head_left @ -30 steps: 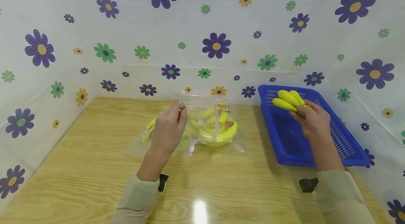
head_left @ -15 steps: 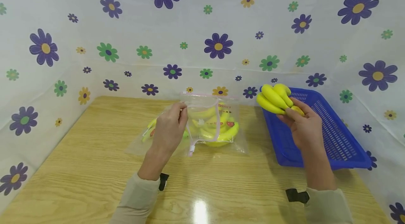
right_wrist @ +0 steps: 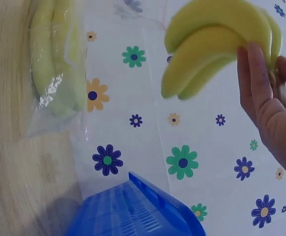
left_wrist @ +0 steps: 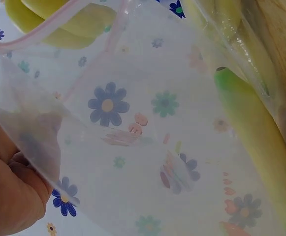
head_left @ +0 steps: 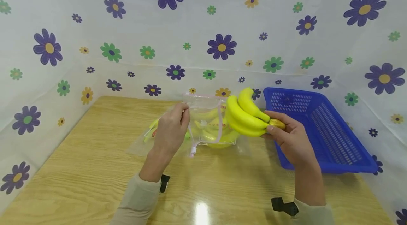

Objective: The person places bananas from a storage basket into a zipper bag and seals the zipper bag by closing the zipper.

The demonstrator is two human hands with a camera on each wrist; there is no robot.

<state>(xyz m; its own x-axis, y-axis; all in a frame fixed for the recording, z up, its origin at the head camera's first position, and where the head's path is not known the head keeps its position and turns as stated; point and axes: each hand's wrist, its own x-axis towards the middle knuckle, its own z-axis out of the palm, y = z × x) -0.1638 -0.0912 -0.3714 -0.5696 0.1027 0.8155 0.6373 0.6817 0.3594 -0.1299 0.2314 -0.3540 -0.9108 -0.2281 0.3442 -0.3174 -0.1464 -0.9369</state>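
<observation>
My right hand (head_left: 290, 140) pinches a bunch of yellow bananas (head_left: 246, 117) by its stem, fruit pointing left, held in the air near the right part of a clear zip bag (head_left: 203, 102). The right wrist view shows the same bananas (right_wrist: 216, 44) with fingers around their stem end. My left hand (head_left: 171, 129) pinches the edge of the bag's mouth and keeps it raised. Inside the bag lie more bananas (head_left: 219, 140), partly hidden by the left hand and the held bunch. In the left wrist view a banana with a green tip (left_wrist: 246, 118) shows through the plastic.
On the right of the wooden table (head_left: 95, 182) stands a blue plastic basket (head_left: 318, 170) with slotted sides; no fruit shows in it. A white flowered cloth (head_left: 190, 23) hangs behind and along both sides. The bag's white zip slider (head_left: 193, 150) points toward me.
My right hand has carried the banana bunch leftward from over the basket to beside the bag. The left hand stays at the bag's edge.
</observation>
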